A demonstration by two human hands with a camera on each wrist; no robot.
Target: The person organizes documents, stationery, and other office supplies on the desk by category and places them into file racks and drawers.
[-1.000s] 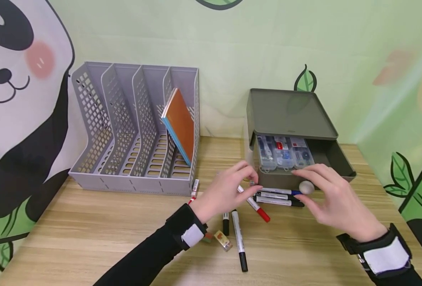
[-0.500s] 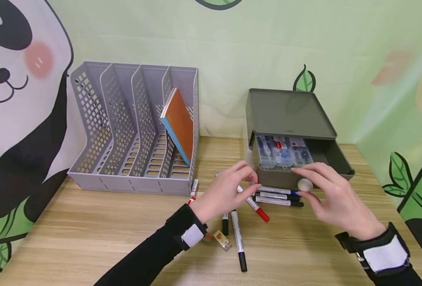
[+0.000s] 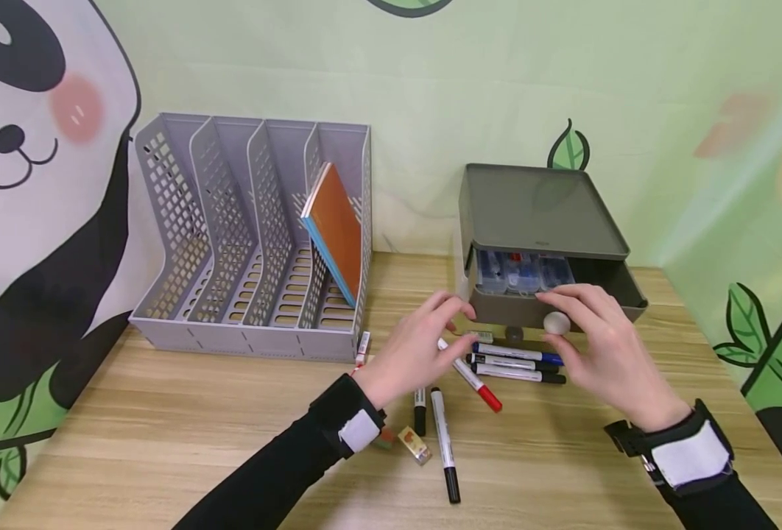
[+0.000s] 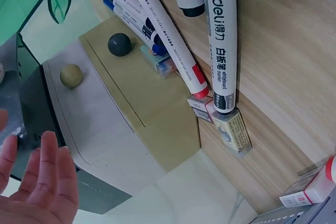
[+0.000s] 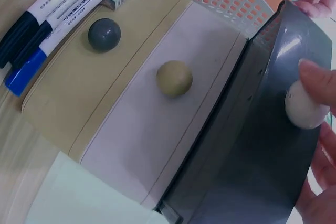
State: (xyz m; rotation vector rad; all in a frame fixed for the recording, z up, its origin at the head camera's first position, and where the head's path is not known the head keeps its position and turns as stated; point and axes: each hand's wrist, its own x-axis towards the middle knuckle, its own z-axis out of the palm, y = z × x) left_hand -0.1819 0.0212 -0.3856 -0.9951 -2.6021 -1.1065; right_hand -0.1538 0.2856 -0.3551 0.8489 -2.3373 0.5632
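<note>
Holding the drawer (image 3: 500, 309) by its knob (image 3: 556, 323) with the right hand (image 3: 599, 346), but nothing with the loose left hand (image 3: 412, 350). Likely hard and a bit heavy; best gripped there.

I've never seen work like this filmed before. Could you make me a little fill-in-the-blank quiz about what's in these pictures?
1. The right hand pinches the drawer's round ____.
2. Of the three markers lying side by side near the drawer, only one is capped in ____.
3. The broad face of the leaning book is coloured ____.
4. In the head view, the book leans at the ____ end of the rack.

Missing words: knob; blue; orange; right.
</note>
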